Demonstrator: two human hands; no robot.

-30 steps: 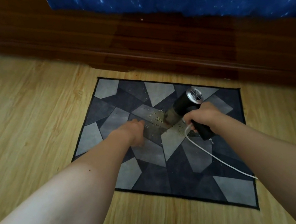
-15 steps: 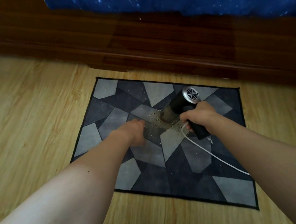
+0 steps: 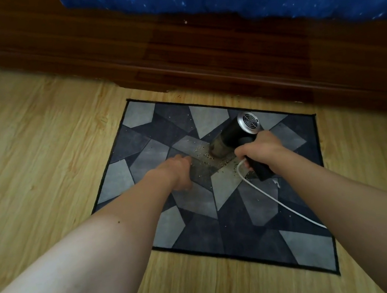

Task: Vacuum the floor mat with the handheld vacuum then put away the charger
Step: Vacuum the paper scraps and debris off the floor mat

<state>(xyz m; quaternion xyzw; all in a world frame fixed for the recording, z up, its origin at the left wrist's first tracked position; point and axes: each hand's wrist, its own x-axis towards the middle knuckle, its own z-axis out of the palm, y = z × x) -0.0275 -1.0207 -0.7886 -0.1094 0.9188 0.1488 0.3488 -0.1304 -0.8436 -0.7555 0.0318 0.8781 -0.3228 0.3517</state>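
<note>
Right hand (image 3: 260,151) wraps the handle of the handheld vacuum (image 3: 233,133). Its barrel slants forward and left from the grip, nozzle down on the floor mat (image 3: 201,231) among crumbs (image 3: 203,152). The left hand (image 3: 177,171) rests just beside them, fingers hidden. A white cable (image 3: 280,204) trails back from the handle.

Both bare forearms reach from the near edge toward the middle, the left one from the near left, the right one from the near right. The left hand (image 3: 178,171) lies low with its back upward and rests on the floor mat (image 3: 305,250). It holds nothing, and how much its fingers bend I cannot tell. The right hand (image 3: 260,149) is a little farther and to the right. Its fingers (image 3: 242,151) are curled tightly round the handle of the handheld vacuum (image 3: 235,131), knuckles turned to the left, wrist almost straight.
</note>
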